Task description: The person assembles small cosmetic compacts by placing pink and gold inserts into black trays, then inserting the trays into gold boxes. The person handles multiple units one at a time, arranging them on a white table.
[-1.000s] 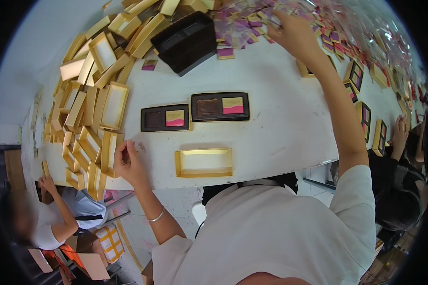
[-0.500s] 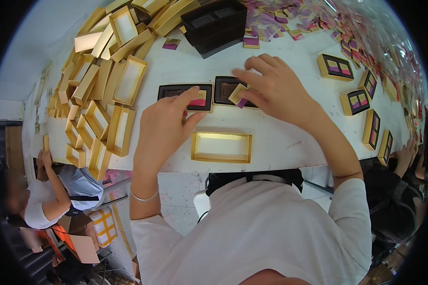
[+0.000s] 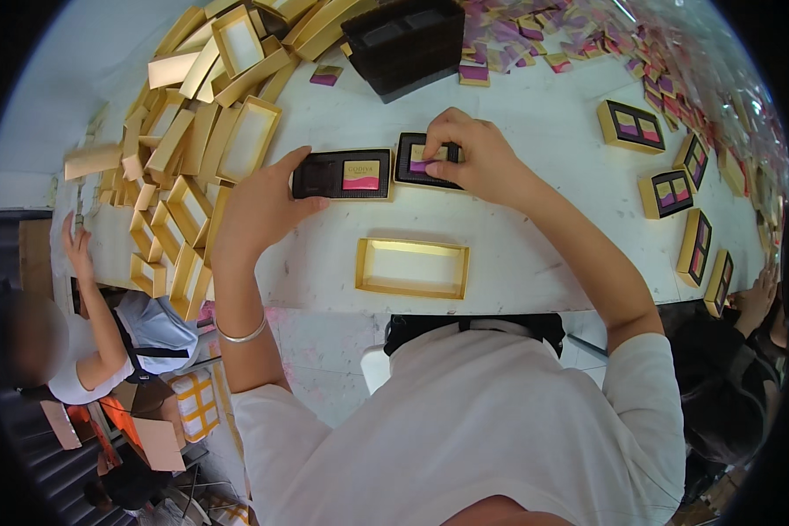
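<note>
Far left: another person's hand [image 3: 77, 250] lies flat on the bench [image 3: 543, 140] at its left edge.
Gold pile: empty gold trays [image 3: 193, 149] are heaped along the bench's left side, crowding right up to the worker's left hand.
Left hand: the left hand [image 3: 259, 206] grips the left end of a dark tray [image 3: 343, 174], its fingers curled about that end, thumb on the top edge.
Dark tray: it lies flat mid-bench, a pink and gold packet in its right half.
Second tray: a second dark tray [image 3: 416, 165] sits just beside the first.
Right hand: the right hand [image 3: 473, 158] covers it, its fingers pinched narrow on a small packet [image 3: 425, 160].
Near edge: one empty gold frame [image 3: 412, 268] lies at the bench's near edge, bare bench around it.
Right: filled boxes [image 3: 666, 167] line the right edge, with open bench between them and the right hand.
</note>
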A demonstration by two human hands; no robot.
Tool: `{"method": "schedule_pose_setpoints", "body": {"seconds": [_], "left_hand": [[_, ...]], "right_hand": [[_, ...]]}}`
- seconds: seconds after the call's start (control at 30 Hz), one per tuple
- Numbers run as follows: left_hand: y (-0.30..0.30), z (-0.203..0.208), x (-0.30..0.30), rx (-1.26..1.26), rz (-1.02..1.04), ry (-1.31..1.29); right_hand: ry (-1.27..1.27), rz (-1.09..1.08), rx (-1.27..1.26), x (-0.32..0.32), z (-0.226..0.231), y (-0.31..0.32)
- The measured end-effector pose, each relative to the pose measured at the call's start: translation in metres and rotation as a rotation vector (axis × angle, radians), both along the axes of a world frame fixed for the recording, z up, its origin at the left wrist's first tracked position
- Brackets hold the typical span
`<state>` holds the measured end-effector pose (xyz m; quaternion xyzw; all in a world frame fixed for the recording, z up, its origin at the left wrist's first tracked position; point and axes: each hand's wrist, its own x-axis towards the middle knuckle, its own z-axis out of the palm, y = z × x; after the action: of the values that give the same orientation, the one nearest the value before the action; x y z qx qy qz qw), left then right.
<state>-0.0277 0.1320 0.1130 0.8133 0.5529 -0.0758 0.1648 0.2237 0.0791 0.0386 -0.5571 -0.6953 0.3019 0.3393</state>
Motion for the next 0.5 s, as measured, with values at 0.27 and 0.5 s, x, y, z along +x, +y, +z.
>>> {"method": "schedule_pose_setpoints", "body": {"seconds": [0.27, 0.5], "left_hand": [[0.006, -0.014, -0.017, -0.024, 0.039, -0.064], [-0.012, -0.028, 0.045, 0.0, -0.174, -0.241]], "right_hand": [[-0.044, 0.027, 0.141, 0.059, 0.001, -0.037], [-0.47, -0.212, 0.117, 0.173, 0.038, -0.059]]}}
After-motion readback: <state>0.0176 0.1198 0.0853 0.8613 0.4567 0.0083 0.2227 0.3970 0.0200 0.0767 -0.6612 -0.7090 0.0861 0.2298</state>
